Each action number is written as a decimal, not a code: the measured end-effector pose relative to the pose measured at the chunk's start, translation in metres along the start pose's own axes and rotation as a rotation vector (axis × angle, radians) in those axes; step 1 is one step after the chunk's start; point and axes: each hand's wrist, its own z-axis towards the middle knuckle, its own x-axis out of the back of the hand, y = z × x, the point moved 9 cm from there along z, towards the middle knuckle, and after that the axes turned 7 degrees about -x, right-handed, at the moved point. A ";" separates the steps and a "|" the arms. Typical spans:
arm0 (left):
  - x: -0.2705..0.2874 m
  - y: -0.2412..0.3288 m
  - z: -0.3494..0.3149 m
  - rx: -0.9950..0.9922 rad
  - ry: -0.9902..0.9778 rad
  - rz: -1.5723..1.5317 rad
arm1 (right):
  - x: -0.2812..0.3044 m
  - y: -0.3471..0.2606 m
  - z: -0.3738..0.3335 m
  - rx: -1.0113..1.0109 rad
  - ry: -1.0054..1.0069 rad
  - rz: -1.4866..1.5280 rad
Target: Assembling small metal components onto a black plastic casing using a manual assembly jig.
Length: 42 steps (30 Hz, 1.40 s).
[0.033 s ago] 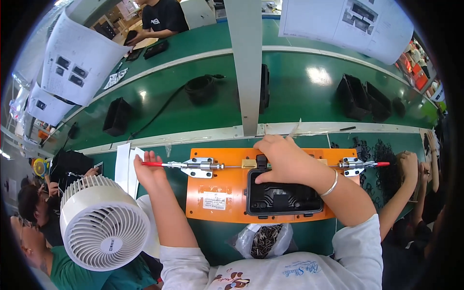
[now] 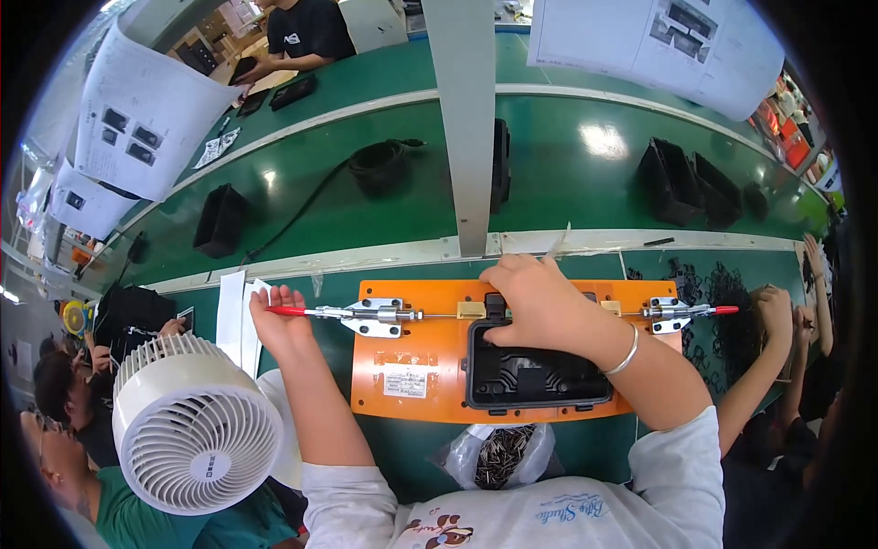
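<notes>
My left hand (image 2: pixel 284 322) is closed round the red handle of a toggle clamp (image 2: pixel 372 317), which is bolted to the left of an orange fixture board (image 2: pixel 422 356). A black plastic case (image 2: pixel 540 377) lies open side up on the board's near half. Across its far edge lies my right hand (image 2: pixel 538 298), thumb on the case's inner rim and fingers over the far side, partly hidden. A second toggle clamp (image 2: pixel 670 314) with a red handle is mounted at the board's right. From each clamp a thin rod runs inward to a brass-coloured block.
A clear bag of screws (image 2: pixel 501 455) lies between the board and my body. A white fan (image 2: pixel 199 425) stands left of my left forearm, near white papers (image 2: pixel 230 317). Black cable parts (image 2: pixel 718 302) are heaped right, beside a co-worker's hand. Black boxes (image 2: pixel 670 181) rest beyond a metal post (image 2: pixel 468 137).
</notes>
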 end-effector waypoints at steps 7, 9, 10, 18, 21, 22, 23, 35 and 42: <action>-0.093 0.071 -0.098 -0.488 -0.450 0.102 | 0.002 0.005 0.000 0.011 0.108 0.073; -0.112 0.071 -0.131 -0.619 -0.561 0.321 | 0.001 0.005 0.000 0.010 0.107 0.084; -0.113 0.066 -0.137 -0.656 -0.619 0.359 | 0.001 0.006 0.000 0.004 0.113 0.088; -0.127 -0.002 -0.242 -1.214 -1.278 0.962 | 0.002 0.003 -0.005 0.017 0.144 0.101; -0.128 0.003 -0.238 -1.126 -1.257 0.900 | 0.007 0.004 -0.007 0.010 0.156 0.154; -0.127 0.007 -0.234 -1.104 -1.235 0.842 | 0.007 0.005 -0.006 0.012 0.158 0.191; -0.127 0.009 -0.229 -1.100 -1.231 0.844 | 0.006 0.006 -0.005 0.014 0.153 0.190; -0.114 0.061 -0.150 -0.524 -0.791 0.256 | -0.010 0.037 0.005 -0.320 -0.121 0.649; -0.102 0.068 -0.151 -0.500 -0.732 0.282 | -0.013 0.034 0.010 -0.241 -0.135 0.708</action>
